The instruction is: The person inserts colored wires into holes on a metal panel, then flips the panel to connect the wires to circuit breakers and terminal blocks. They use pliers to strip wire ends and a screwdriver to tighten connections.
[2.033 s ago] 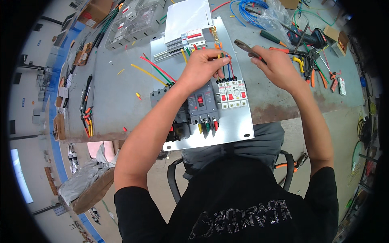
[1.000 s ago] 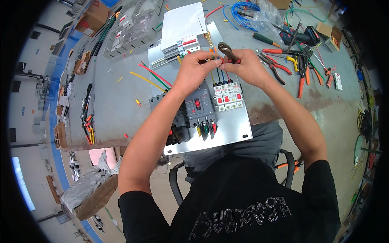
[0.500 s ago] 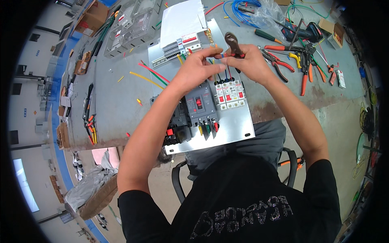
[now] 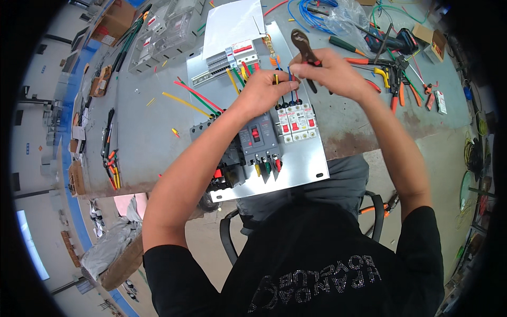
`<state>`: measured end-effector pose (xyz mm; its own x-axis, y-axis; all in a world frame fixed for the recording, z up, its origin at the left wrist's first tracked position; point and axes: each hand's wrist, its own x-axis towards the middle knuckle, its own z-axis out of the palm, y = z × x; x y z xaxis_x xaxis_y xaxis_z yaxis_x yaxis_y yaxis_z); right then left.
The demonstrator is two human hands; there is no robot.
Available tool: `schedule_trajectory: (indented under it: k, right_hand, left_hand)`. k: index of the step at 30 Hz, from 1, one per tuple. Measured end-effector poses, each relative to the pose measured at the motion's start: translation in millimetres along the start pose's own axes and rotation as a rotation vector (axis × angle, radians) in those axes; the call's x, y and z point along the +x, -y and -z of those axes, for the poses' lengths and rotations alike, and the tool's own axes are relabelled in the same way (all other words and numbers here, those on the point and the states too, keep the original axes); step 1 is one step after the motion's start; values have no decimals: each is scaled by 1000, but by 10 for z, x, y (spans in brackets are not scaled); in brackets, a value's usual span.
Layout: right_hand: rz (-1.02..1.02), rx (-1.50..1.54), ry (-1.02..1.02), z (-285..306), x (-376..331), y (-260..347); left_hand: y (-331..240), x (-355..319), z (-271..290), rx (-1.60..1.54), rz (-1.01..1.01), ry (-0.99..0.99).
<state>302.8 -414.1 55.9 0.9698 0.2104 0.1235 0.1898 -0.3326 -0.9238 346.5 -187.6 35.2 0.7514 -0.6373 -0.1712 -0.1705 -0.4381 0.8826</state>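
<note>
Counter (image 4: 137, 142): grey top, brownish wear along its front edge toward the right. Floor (image 4: 443, 164) below: pale beige-grey, smooth-looking. Black chair armrest (image 4: 378, 216) stands just beyond the counter's front edge. Far left: pale surface (image 4: 34, 169), wall or floor not distinguishable under the fisheye bend; blue band (image 4: 66, 158) runs along it. Lower left: bright upright panel (image 4: 33, 245), window or lamp unclear. Room light bright, fairly even.

Glittering letters (image 4: 318, 284) cross the black shirt (image 4: 327, 238) — tiny red print (image 4: 296, 112) marks the white breakers (image 4: 301, 122).
</note>
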Motion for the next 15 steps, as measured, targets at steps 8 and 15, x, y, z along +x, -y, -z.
schedule_trajectory:
  k: [8,15]
  right_hand:
    - [235,-890,63,497,-58,40]
    - [233,-1129,116,376,105,167]
  left_hand:
    - [36,31,-42,-12,-99,-8]
    - [53,12,-11,-51,-108,7]
